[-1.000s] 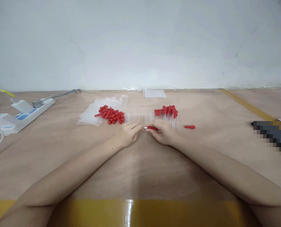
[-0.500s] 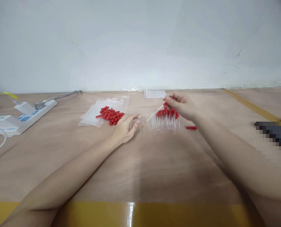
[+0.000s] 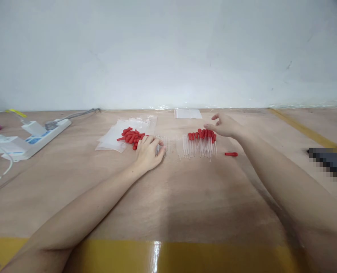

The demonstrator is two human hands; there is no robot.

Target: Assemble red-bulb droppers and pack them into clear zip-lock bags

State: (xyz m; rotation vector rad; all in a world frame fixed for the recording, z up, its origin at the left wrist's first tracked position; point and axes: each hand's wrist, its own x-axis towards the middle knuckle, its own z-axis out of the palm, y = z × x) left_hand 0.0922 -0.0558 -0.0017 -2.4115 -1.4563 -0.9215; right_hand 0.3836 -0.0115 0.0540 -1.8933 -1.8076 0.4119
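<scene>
My left hand [image 3: 150, 152] rests low with its fingers curled down beside several clear glass dropper tubes [image 3: 168, 146]. Its thumb and forefinger come close together; whatever lies between them is hidden. Behind that hand is a heap of red rubber bulbs [image 3: 130, 136], partly covered by it. My right hand [image 3: 223, 125] hovers, fingers apart and holding nothing, just above the right end of a row of droppers with red bulbs [image 3: 201, 140]. Bare clear tubes [image 3: 184, 145] lie at the left end of that row. A single red bulb [image 3: 231, 154] lies to the right.
Clear plastic bags [image 3: 111, 136] lie under and behind the bulb heap. A white packet [image 3: 188, 113] is near the wall. A power strip [image 3: 38, 140] with plugs and cables stands at left. A dark blurred-out object [image 3: 330, 163] lies at right. Yellow tape [image 3: 123, 256] crosses the front.
My right hand has let go of a red-bulbed dropper and spread its fingers, shifting slightly right. My left hand's fingers have curled downward by the tubes.
</scene>
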